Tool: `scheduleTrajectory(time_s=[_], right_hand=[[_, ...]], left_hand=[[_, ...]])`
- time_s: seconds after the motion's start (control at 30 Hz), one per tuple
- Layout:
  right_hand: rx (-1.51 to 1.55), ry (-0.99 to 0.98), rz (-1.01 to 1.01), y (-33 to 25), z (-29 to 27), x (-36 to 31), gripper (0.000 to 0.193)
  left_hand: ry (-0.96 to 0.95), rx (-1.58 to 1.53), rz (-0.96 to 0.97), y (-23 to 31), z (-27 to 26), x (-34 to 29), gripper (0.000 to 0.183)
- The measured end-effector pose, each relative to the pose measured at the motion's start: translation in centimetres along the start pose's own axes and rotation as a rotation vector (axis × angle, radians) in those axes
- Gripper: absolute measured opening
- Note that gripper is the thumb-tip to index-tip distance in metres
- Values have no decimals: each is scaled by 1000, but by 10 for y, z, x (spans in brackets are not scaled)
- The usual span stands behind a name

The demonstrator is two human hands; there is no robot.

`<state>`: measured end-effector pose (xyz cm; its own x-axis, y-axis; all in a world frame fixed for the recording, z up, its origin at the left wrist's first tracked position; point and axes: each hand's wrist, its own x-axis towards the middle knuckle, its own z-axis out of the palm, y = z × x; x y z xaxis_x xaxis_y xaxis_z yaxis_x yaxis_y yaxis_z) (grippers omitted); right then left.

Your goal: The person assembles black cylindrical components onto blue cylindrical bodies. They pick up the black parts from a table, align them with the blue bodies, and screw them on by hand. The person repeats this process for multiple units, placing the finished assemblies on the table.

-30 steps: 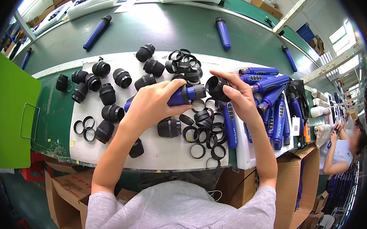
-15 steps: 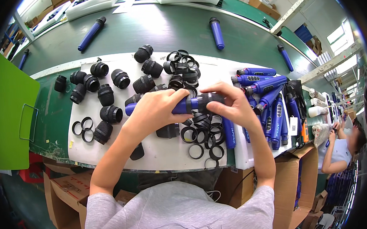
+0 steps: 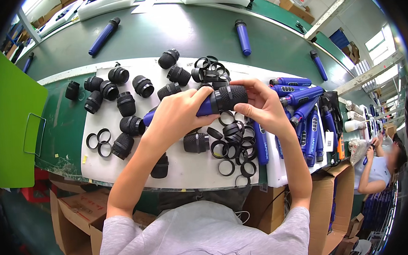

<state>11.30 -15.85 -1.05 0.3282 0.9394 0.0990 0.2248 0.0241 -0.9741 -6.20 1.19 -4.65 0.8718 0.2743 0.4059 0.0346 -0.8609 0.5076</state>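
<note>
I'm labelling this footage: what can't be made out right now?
Head view:
Blue microphone body: middle hidden by the left hand.
Black grille: underside turned away from view.
Grey shirt: partly cut off by the bottom edge.
Co-worker's hand: grip too small to tell.

A person holds a blue microphone (image 3: pixel 217 102) in both hands above a green workbench (image 3: pixel 58 121).
The left hand (image 3: pixel 178 114) wraps the blue body, and the right hand (image 3: pixel 263 105) has thumb and fingers around its black mesh top. Loose black microphone heads (image 3: pixel 143 86) lie to the left, most on a white sheet (image 3: pixel 100 171); black rings (image 3: pixel 232 135) sit in piles near the hands; blue microphone bodies (image 3: pixel 312 133) are heaped on the right; another person (image 3: pixel 374 169) sits at the far right.
</note>
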Motion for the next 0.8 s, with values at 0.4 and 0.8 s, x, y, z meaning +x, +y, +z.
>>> scheduleTrajectory(time_s=[0.4,0.8], right_hand=[[88,10,29,19,2,-20,52],[112,80,-32,33,14,-19,52]], left_hand=[[-30,36,51,5,8,-4,56],[-85,23,22,1,11,0,56]])
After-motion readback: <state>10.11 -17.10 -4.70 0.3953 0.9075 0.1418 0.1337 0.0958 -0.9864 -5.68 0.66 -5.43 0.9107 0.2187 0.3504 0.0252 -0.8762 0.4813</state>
